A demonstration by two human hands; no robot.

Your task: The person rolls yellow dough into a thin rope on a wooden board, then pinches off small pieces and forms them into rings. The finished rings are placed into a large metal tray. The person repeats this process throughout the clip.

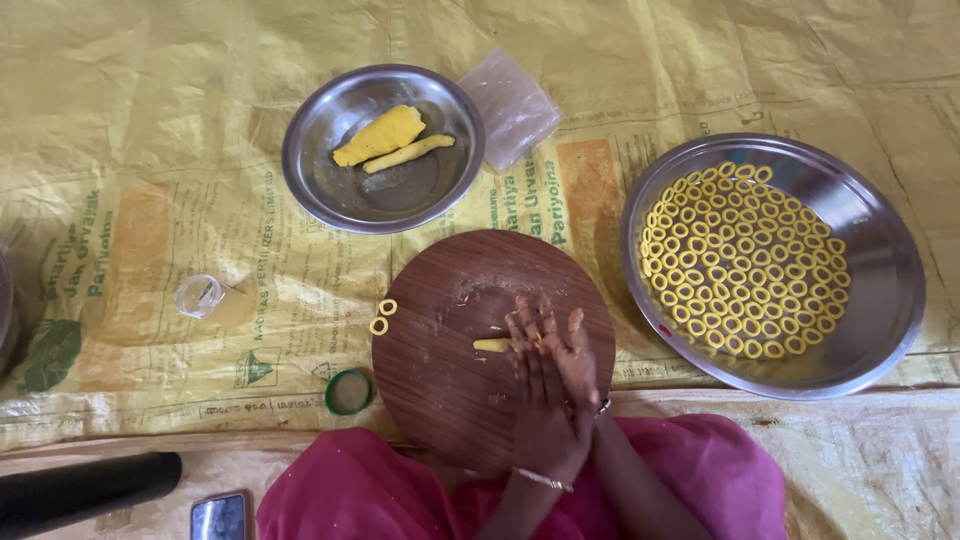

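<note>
Head view: stacked hands [550, 375] hide most of dough strip [491, 345].

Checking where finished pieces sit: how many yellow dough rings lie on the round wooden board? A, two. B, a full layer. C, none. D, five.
A: two yellow dough rings lie side by side at the left edge of the round wooden board; the full layer sits in the large steel plate.

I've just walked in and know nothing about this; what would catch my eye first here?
Most striking is the big steel plate on the right, packed with small yellow dough rings. In the middle, two hands, left hand and right hand, are stacked on a round wooden board, pressing a yellow dough strip. Two finished rings lie on its left edge.
</note>
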